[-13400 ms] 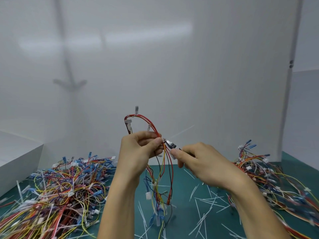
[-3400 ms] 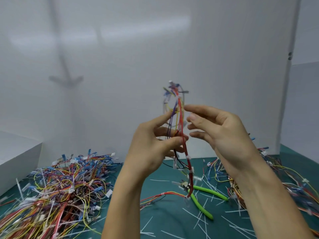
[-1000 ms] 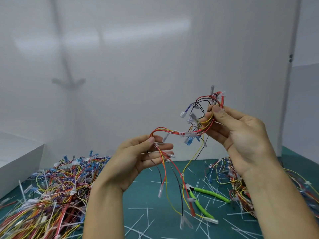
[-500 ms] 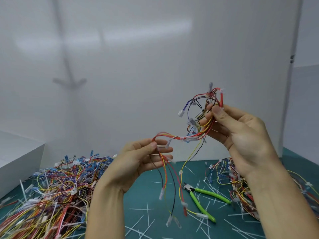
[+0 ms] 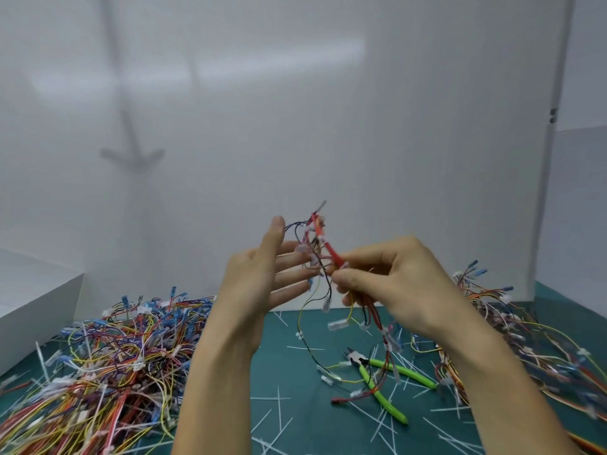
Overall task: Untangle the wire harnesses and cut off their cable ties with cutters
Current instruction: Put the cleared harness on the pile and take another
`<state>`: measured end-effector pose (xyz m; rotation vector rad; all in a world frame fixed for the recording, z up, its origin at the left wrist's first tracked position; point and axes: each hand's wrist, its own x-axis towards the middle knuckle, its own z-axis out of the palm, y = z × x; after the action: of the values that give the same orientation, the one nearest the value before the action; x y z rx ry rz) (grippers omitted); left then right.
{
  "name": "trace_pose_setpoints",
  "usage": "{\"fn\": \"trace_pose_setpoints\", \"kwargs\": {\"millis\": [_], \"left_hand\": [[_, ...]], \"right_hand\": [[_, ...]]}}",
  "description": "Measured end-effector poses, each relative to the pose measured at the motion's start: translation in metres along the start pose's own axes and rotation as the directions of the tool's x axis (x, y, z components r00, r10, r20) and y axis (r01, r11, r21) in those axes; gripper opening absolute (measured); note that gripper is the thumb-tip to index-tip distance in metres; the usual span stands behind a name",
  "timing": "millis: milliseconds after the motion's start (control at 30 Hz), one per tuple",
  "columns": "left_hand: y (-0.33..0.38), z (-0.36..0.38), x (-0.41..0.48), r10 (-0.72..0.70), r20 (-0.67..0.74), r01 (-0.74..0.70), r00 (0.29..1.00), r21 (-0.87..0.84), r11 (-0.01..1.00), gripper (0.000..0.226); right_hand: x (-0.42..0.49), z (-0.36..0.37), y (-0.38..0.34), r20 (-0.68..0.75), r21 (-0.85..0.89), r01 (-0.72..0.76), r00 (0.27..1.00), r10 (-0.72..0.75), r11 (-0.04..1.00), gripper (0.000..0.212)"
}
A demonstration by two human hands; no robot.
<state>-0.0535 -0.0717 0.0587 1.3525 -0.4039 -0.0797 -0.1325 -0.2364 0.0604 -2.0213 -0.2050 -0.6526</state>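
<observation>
The right grip (image 5: 397, 284) is closed on a wire harness (image 5: 323, 241), thumb and forefinger pinching its red strand at about mid-length. Above that pinch the harness stands up in a loose knot of red, black and blue wires with white connectors. Below it the strands hang down past the palm and trail onto the teal tabletop (image 5: 289, 366). The left grip (image 5: 259, 284) is open, fingers straight and spread, and its fingertips (image 5: 310, 274) touch the wires just beside the pinch. Green-handled cutters (image 5: 414, 377) lie on the tabletop below the right grip, in neither hand, with some of the hanging strands draped over them. Cut cable ties (image 5: 278, 399) are scattered on the tabletop under both grips. One heap of harnesses (image 5: 124, 356) lies outside the left grip and another heap (image 5: 532, 349) outside the right.
</observation>
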Motion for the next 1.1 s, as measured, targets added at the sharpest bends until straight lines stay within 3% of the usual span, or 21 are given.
{"fn": "trace_pose_setpoints", "kwargs": {"millis": [133, 267, 367, 500, 633, 667, 767, 833, 967, 1100], "left_hand": [[0.0, -0.008, -0.001, 0.005, -0.04, 0.0, 0.999, 0.141, 0.99, 0.054], [-0.003, -0.009, 0.0, 0.038, -0.046, -0.04, 0.998, -0.039, 0.998, 0.02], [-0.001, -0.011, 0.001, 0.119, -0.046, -0.126, 0.992, -0.193, 0.973, 0.028], [0.007, -0.012, -0.002, 0.251, -0.028, -0.243, 0.968, -0.367, 0.898, 0.037], [0.013, -0.011, -0.005, 0.337, -0.039, -0.321, 0.941, -0.417, 0.85, 0.023], [0.014, -0.01, -0.006, 0.345, -0.053, -0.337, 0.937, -0.4, 0.853, 0.021], [0.016, -0.008, -0.006, 0.36, -0.112, -0.375, 0.926, -0.354, 0.857, 0.013], [0.016, -0.006, -0.005, 0.354, -0.137, -0.38, 0.925, -0.366, 0.85, 0.009], [0.013, 0.006, -0.003, 0.317, -0.116, -0.335, 0.941, -0.438, 0.834, 0.01], [0.006, 0.027, 0.002, 0.304, -0.008, -0.251, 0.953, -0.582, 0.773, 0.029]], "right_hand": [[-0.001, 0.016, -0.001, 0.136, -0.243, 0.085, 0.989, -0.053, 0.966, 0.011], [-0.003, 0.04, -0.004, 0.237, -0.411, 0.168, 0.969, -0.073, 0.896, 0.01], [-0.002, 0.048, -0.006, 0.215, -0.441, 0.144, 0.975, -0.052, 0.886, 0.019], [-0.003, 0.045, 0.002, 0.242, -0.571, 0.02, 0.959, 0.145, 0.821, 0.042], [-0.003, 0.035, 0.009, 0.193, -0.688, -0.06, 0.946, 0.261, 0.723, 0.029], [-0.003, 0.031, 0.009, 0.175, -0.677, -0.071, 0.951, 0.253, 0.733, 0.021], [-0.004, 0.02, -0.003, 0.019, -0.618, -0.129, 0.984, 0.178, 0.775, 0.03], [-0.006, 0.013, -0.014, -0.075, -0.657, -0.122, 0.992, 0.097, 0.744, 0.031], [-0.022, 0.002, -0.036, -0.115, -0.808, -0.102, 0.993, 0.015, 0.58, 0.05], [-0.039, -0.01, -0.06, -0.183, -0.9, -0.166, 0.983, -0.003, 0.403, 0.065]]}}
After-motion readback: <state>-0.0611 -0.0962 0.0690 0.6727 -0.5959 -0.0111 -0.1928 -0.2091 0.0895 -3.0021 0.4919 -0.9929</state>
